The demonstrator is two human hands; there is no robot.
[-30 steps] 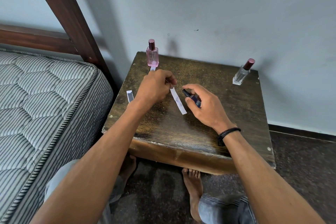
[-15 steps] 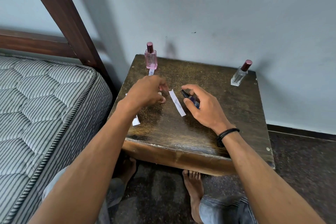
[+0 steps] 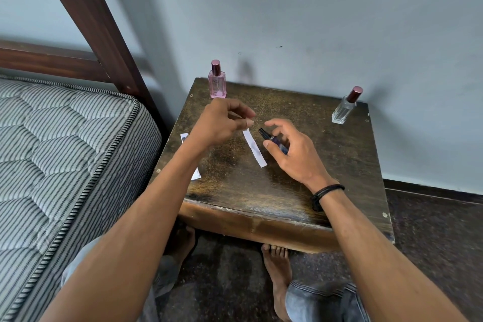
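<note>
The 1 head-worn wide-angle view looks forward and down, close over the wooden table [image 3: 261,196] toward the wall [image 3: 339,34], left hand [image 3: 222,123] and right hand [image 3: 292,149] mid-frame, mattress [image 3: 65,151] at left.

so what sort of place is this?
Most likely a bedroom: a striped quilted mattress by a dark wooden bed frame, and beside it a small wooden bedside table against the wall, with a pink perfume bottle and a clear perfume bottle on it.
</note>
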